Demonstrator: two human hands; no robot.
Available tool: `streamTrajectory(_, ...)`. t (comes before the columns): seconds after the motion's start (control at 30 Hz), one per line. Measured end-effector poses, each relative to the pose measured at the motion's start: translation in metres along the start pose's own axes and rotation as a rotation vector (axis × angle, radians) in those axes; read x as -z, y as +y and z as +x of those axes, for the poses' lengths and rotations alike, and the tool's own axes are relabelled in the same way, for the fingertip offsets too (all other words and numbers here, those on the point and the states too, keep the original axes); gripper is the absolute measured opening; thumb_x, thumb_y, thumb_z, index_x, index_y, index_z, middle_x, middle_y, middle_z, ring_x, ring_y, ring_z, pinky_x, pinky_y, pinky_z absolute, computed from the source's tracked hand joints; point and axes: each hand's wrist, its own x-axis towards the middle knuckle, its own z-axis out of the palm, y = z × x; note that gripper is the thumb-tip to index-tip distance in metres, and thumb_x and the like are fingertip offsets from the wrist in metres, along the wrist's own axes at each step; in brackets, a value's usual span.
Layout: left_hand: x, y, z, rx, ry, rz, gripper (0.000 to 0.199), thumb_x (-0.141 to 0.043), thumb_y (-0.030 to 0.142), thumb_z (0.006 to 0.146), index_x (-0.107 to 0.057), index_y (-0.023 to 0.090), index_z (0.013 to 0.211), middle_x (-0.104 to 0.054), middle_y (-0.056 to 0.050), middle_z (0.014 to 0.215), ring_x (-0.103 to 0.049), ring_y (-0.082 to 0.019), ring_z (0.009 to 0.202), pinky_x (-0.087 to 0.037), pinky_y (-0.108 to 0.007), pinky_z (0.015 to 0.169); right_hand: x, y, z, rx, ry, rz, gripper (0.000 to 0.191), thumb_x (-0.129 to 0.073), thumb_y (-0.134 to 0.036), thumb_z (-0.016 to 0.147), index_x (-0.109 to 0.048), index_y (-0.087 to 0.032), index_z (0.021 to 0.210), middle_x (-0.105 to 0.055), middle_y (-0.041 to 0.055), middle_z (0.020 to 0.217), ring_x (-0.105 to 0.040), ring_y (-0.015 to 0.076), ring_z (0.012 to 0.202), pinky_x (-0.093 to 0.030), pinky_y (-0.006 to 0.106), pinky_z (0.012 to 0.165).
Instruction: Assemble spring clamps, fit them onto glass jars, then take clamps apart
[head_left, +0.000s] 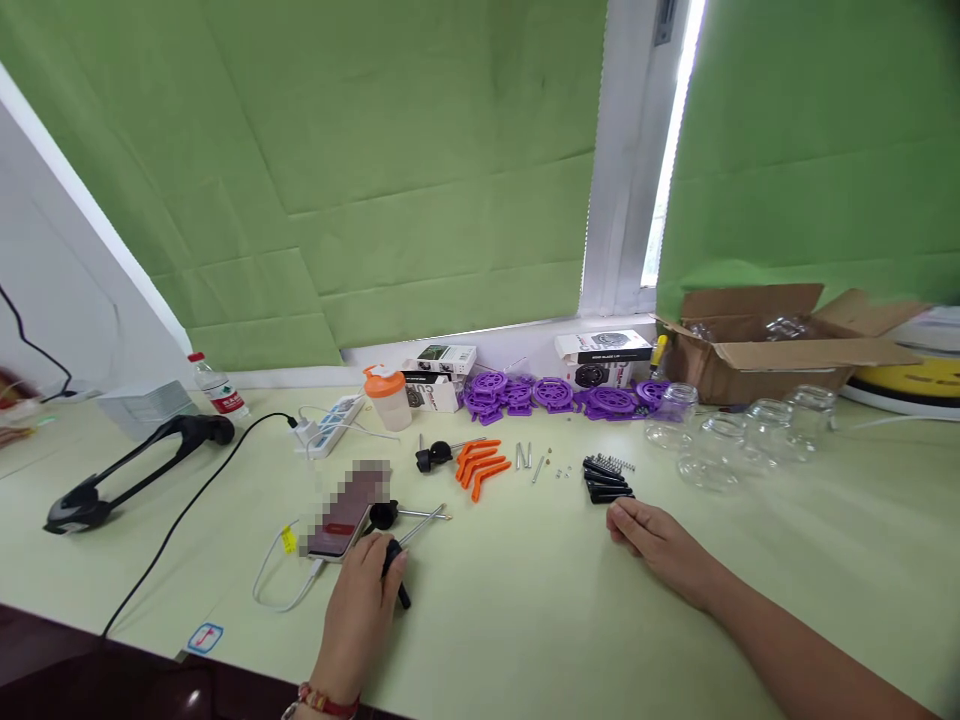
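My left hand (362, 600) is closed around a black part with a metal rod (424, 524), low beside the phone (346, 510). Another black part with a rod (384, 515) lies just beyond it. My right hand (664, 545) rests on the table with its fingers pressed together; whatever they pinch, if anything, is hidden. Black tubes (606, 480) and a spring (619, 463) lie just past its fingertips. Between the hands and farther back are orange angled pieces (480, 467), a black part with a rod (433, 457), and metal pins (529, 456).
Purple wheel-like parts (553, 393) line the back, by white boxes (604, 350). Glass jars (724, 440) and a cardboard box (780, 370) stand right. A shaker bottle (388, 398), power strip (335, 425), cables and a black frame (142, 470) are left. Part of another person shows at far left.
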Motion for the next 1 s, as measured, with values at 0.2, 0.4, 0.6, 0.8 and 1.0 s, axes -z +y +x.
streamTrajectory(0.2,-0.004,-0.007,0.003,-0.041,-0.003,0.101,0.036,-0.040,0.044,0.085,-0.057,0.018,0.104,-0.057,-0.011,0.110,-0.052,-0.028,0.104,-0.042,-0.043,0.091,0.000,0.000,0.000,0.008,0.008,0.002,0.043,-0.031,-0.053,0.087,-0.048,-0.019,0.068,-0.041,-0.0032,0.061,-0.035,0.0114,0.054,-0.030,0.024,0.052)
streamTrajectory(0.4,0.017,0.020,0.034,-0.139,0.024,0.132,0.030,-0.038,0.041,0.087,-0.056,0.018,0.095,-0.059,-0.011,0.100,-0.053,-0.026,0.097,-0.042,-0.040,0.086,0.002,-0.003,-0.001,0.024,0.005,0.010,0.041,-0.033,-0.052,0.087,-0.048,-0.019,0.067,-0.041,-0.0030,0.061,-0.034,0.0110,0.054,-0.031,0.024,0.052)
streamTrajectory(0.6,0.013,0.045,0.123,-0.107,-0.214,0.256,0.042,-0.048,0.028,0.080,-0.046,0.016,0.119,-0.052,-0.015,0.117,-0.050,-0.028,0.108,-0.039,-0.038,0.089,0.003,-0.007,-0.002,0.044,0.010,-0.005,0.040,-0.034,-0.051,0.087,-0.048,-0.019,0.067,-0.045,-0.0021,0.062,-0.037,0.0113,0.054,-0.033,0.024,0.053)
streamTrajectory(0.8,-0.026,0.029,0.169,0.038,-0.459,0.275,0.057,-0.062,0.026,0.065,-0.046,0.016,0.118,-0.059,-0.016,0.110,-0.058,-0.028,0.098,-0.043,-0.031,0.077,0.002,-0.002,0.000,0.057,0.025,-0.013,0.040,-0.034,-0.051,0.087,-0.047,-0.019,0.067,-0.048,-0.0017,0.065,-0.040,0.0120,0.058,-0.034,0.024,0.057)
streamTrajectory(1.0,-0.031,0.030,0.161,0.082,-0.412,0.292,0.028,-0.054,0.025,0.071,-0.054,0.014,0.097,-0.064,-0.017,0.097,-0.060,-0.030,0.092,-0.043,-0.033,0.072,0.003,-0.001,0.001,0.051,0.008,-0.004,0.040,-0.034,-0.052,0.087,-0.046,-0.019,0.068,-0.048,-0.0014,0.067,-0.041,0.0123,0.060,-0.035,0.025,0.058)
